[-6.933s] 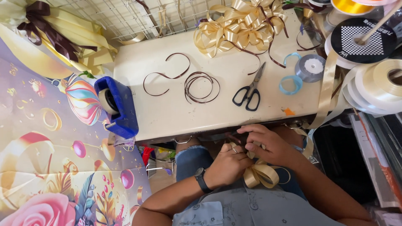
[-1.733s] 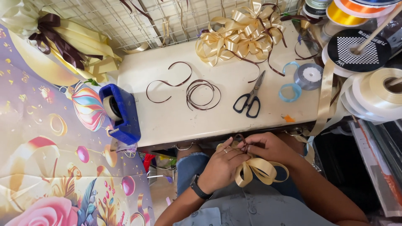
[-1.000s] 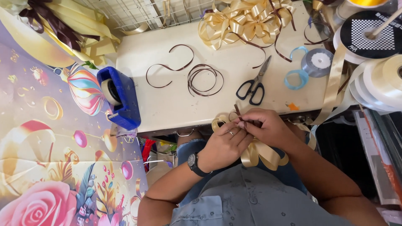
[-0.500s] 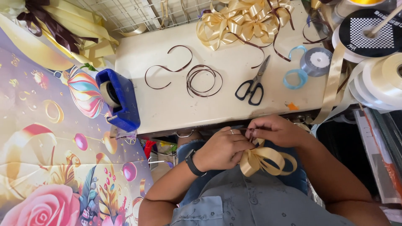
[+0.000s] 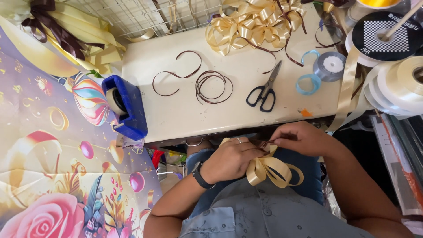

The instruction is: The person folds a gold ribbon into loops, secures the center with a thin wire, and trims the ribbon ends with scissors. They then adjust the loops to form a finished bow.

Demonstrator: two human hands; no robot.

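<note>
Left hand (image 5: 231, 158) fingers grip a gold ribbon bow (image 5: 271, 169); right hand (image 5: 299, 137) fingers pinch a thin brown ribbon (image 5: 265, 143) at its centre. Scissors (image 5: 264, 88) at twelve o'clock on the worktop (image 5: 176, 114).

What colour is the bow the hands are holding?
The bow is pale gold, tied with thin dark brown ribbon; the head view shows it best.

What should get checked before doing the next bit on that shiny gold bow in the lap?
1. Cream-gold looped ribbon bow held by left hand: ok.
2. Thin dark brown ribbon strand pinched by right hand: ok.
3. Knot tight: cannot tell, fingers hide it.
4. Black-handled scissors lying closed on the cream table, near the front edge: ok.
5. Spare brown ribbon coil on table: ok.
</note>
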